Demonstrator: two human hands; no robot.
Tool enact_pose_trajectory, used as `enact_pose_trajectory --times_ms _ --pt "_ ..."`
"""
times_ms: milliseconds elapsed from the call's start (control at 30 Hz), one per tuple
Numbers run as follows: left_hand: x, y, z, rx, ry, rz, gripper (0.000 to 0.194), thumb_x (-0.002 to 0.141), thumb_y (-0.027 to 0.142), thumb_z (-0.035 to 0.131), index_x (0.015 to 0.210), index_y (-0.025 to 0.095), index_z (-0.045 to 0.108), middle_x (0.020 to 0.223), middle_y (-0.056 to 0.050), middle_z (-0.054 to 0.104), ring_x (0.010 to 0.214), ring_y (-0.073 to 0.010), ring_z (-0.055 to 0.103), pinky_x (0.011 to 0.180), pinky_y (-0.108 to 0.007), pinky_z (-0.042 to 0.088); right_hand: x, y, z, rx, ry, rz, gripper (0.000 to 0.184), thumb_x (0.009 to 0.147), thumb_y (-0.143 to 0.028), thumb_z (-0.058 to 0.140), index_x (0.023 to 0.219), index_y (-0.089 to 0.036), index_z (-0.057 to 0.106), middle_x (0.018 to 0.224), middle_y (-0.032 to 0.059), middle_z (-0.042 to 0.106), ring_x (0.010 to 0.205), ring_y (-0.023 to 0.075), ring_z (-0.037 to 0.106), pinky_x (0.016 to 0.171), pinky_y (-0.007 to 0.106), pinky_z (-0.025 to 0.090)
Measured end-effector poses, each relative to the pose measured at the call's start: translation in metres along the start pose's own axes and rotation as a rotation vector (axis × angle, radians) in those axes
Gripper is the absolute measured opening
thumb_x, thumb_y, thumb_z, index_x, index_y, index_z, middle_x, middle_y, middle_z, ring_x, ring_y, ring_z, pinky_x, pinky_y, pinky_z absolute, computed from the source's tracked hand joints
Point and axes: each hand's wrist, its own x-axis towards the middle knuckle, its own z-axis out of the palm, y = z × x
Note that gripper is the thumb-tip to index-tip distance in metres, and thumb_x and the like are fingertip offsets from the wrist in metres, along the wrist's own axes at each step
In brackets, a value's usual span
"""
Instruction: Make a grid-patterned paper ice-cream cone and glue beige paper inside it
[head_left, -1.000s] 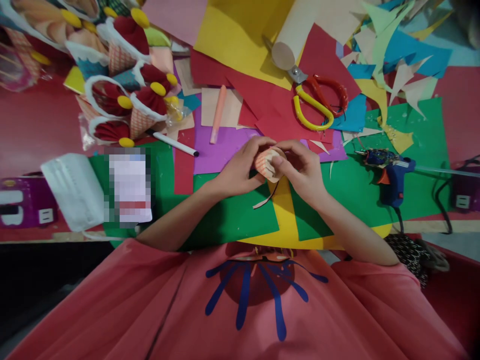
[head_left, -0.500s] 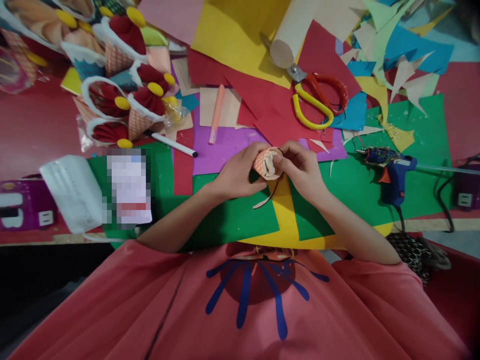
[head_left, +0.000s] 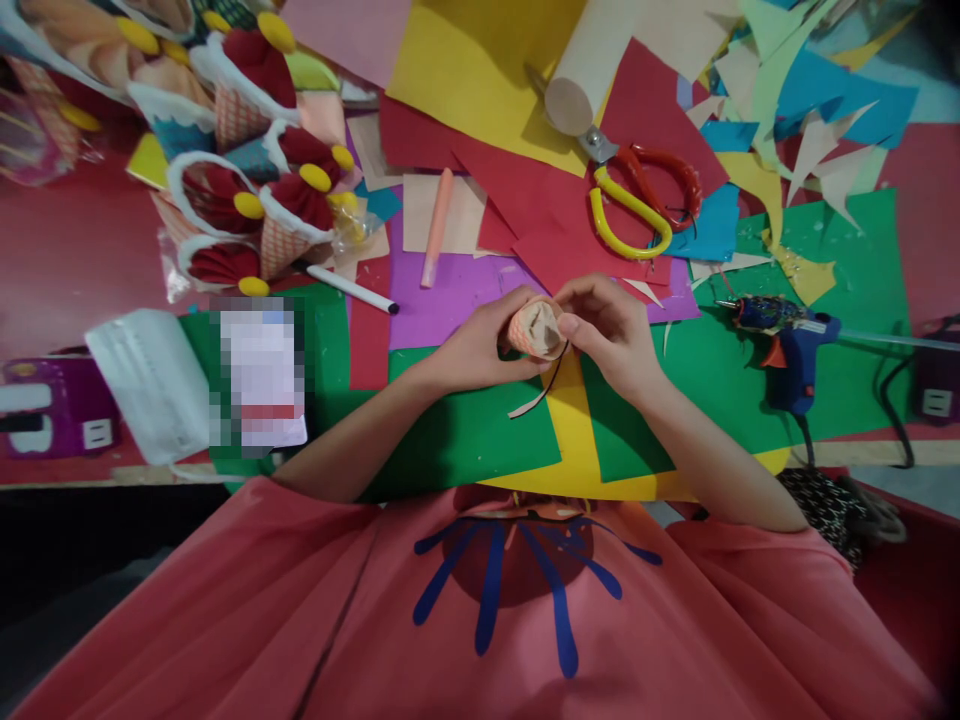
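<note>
My left hand (head_left: 487, 345) is wrapped round a small cone (head_left: 534, 330) with an orange checked outside and a beige, crumpled inside. The cone's open mouth faces up towards me. At the right side of its rim, my right hand (head_left: 611, 335) pinches the edge between thumb and fingers. A thin strip (head_left: 532, 403), dark above and pale at its end, hangs down from the cone between my hands. Several similar finished-looking cones (head_left: 289, 235) with white rims, dark red folds and yellow buttons lie at the upper left.
To the right lies a blue glue gun (head_left: 791, 345) with a glue stick in it. Scissors (head_left: 637, 205) with red and yellow handles rest on coloured sheets near a white roll (head_left: 589, 70). A marker (head_left: 352, 288), orange pen (head_left: 436, 228), phone (head_left: 262, 370) and white packet (head_left: 150, 385) lie leftward.
My right thumb has come out of the cone's mouth to its right rim, so more of the inside shows. My left hand keeps its hold.
</note>
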Motion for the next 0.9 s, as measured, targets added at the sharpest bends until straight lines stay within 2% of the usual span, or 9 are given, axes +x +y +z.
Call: enact_pose_trajectory --times_ms 167,367,567,733,833,900 --pt "-0.001 0.005 -0.001 -0.025 -0.052 -0.072 0.028 0.072 0.028 0.067 0.094 0.019 0.052 0.080 0.001 0.056 0.070 -0.0128 0.055 0.059 -0.024 0.046 0.001 0.004 0.003 0.039 -0.024 0.001 0.040 0.077 -0.058 0.067 0.080 -0.021 0.054 0.068 -0.0033 0.053 0.060 0.0087 0.050 0.052 0.021 0.043" --pt "-0.001 0.008 -0.001 -0.019 -0.104 -0.103 0.030 0.068 0.026 0.067 0.092 0.019 0.051 0.078 0.002 0.055 0.070 -0.0115 0.055 0.059 -0.022 0.044 0.002 0.002 0.002 0.069 -0.079 0.090 0.042 0.072 -0.054 0.074 0.075 -0.021 0.047 0.064 -0.0060 0.045 0.055 0.0067 0.042 0.048 0.019 0.037" --pt "-0.001 0.006 -0.002 -0.011 -0.091 -0.076 0.037 0.069 0.028 0.070 0.096 0.020 0.047 0.087 0.001 0.059 0.074 -0.0124 0.059 0.061 -0.022 0.046 0.001 -0.001 -0.001 0.079 -0.081 0.029 0.038 0.080 -0.057 0.064 0.082 -0.021 0.052 0.068 -0.0042 0.050 0.058 0.0080 0.048 0.050 0.021 0.040" --pt "-0.004 0.004 -0.001 0.003 -0.107 -0.090 0.035 0.068 0.029 0.069 0.095 0.020 0.048 0.082 0.002 0.056 0.070 -0.0113 0.057 0.058 -0.021 0.044 0.001 0.002 0.004 0.064 -0.074 0.047 0.042 0.077 -0.058 0.067 0.076 -0.021 0.048 0.064 -0.0055 0.046 0.056 0.0072 0.043 0.049 0.020 0.037" --pt "-0.004 -0.001 0.000 -0.023 -0.084 -0.049 0.037 0.071 0.035 0.069 0.101 0.020 0.052 0.087 0.000 0.058 0.074 -0.0123 0.057 0.061 -0.023 0.045 0.000 0.005 0.004 0.068 -0.054 0.045 0.042 0.076 -0.058 0.069 0.078 -0.021 0.048 0.065 -0.0053 0.046 0.057 0.0078 0.044 0.049 0.021 0.038" --pt "-0.003 -0.006 0.000 -0.089 -0.034 -0.032 0.045 0.075 0.046 0.068 0.108 0.020 0.053 0.094 -0.003 0.061 0.080 -0.0152 0.060 0.066 -0.026 0.048 -0.002 0.005 0.001 0.068 -0.012 0.007 0.038 0.080 -0.056 0.066 0.083 -0.022 0.050 0.068 -0.0043 0.049 0.058 0.0086 0.048 0.051 0.022 0.041"
